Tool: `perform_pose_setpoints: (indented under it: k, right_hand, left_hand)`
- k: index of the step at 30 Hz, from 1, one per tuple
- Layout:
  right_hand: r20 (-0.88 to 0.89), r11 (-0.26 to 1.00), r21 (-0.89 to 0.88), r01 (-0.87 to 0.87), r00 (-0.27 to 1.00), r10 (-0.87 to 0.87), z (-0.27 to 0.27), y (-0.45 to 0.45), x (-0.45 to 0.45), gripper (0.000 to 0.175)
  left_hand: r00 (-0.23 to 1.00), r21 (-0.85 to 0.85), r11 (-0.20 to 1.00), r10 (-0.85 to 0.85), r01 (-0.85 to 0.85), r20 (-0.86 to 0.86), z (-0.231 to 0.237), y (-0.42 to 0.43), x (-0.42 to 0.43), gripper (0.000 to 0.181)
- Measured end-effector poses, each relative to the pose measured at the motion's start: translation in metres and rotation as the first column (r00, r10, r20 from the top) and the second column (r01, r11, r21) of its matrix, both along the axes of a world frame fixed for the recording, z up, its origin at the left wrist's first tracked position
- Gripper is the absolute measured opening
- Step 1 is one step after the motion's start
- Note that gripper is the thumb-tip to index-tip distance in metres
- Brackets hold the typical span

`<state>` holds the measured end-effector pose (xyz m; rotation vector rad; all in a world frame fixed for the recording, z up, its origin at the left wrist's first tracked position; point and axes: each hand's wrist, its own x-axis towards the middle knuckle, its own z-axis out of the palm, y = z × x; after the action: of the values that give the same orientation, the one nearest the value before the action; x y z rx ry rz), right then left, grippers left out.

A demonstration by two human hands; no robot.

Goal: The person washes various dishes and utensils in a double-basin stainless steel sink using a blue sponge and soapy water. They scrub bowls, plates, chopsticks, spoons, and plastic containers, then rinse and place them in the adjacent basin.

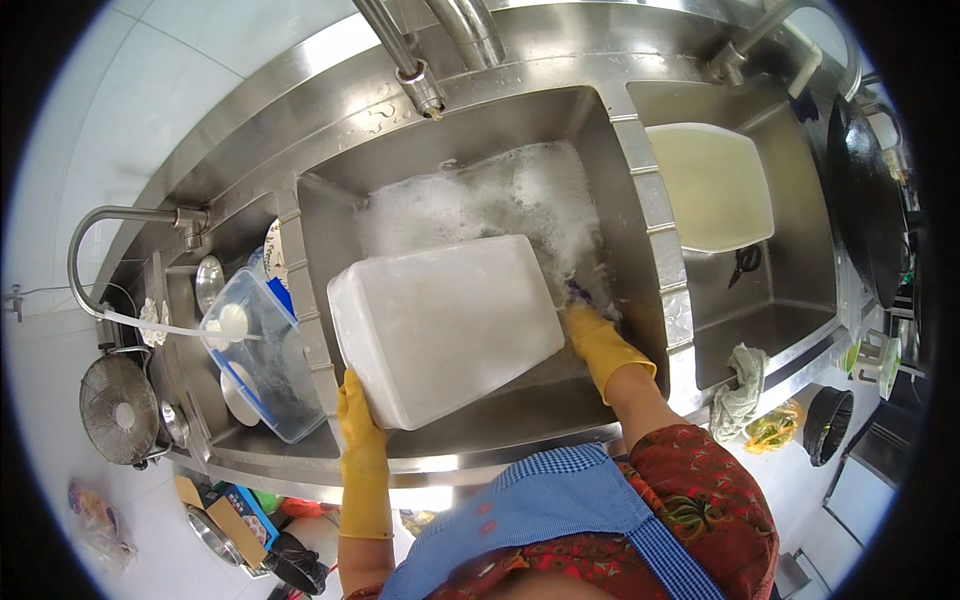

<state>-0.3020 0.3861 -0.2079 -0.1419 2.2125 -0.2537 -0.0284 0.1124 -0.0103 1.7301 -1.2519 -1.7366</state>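
Note:
A large white plastic tub [465,322] lies tilted in the middle sink, its flat underside facing up. My left hand [361,420], in a yellow rubber glove, grips the tub's lower left edge. My right hand [592,330], gloved too, reaches down beside the tub's right edge into soapy water [487,195]. Something dark purple [576,291] shows at its fingers, partly under the suds; what it is, and how the fingers lie, I cannot tell.
The left basin holds a clear plastic box [270,360], bowls and plates. In the right basin are a white tub of liquid [712,187] and black-handled scissors [744,261]. A grey cloth [739,390] hangs over the front edge. Faucets [424,94] overhang the sinks.

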Motion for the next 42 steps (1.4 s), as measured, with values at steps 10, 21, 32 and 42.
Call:
perform_pose_setpoints:
  k: [10,21,32,42]
  right_hand:
    - [0.175,0.559,-0.818,0.138,0.985,0.013,0.162,-0.052,0.040,0.016]
    - [-0.529,0.087,-0.848,-0.523,0.846,-0.067,0.209,-0.177,0.076,0.037]
    - [-0.452,0.688,-0.724,-0.052,0.788,-0.417,0.042,-0.101,0.005,0.032]
    - [-0.202,-0.088,-0.963,-0.256,0.898,-0.392,0.166,-0.135,0.078,0.034]
  left_hand:
    - [0.986,-0.098,0.985,-0.149,0.141,-0.073,0.015,0.001,-0.031,0.061]
    - [0.994,-0.200,0.978,-0.038,0.057,0.099,-0.032,-0.010,-0.012,0.067]
    - [0.992,-0.275,0.958,0.107,-0.083,0.073,-0.038,0.007,-0.024,0.067]
    - [0.928,0.040,0.987,-0.131,0.155,-0.349,0.019,0.026,-0.053,0.063]
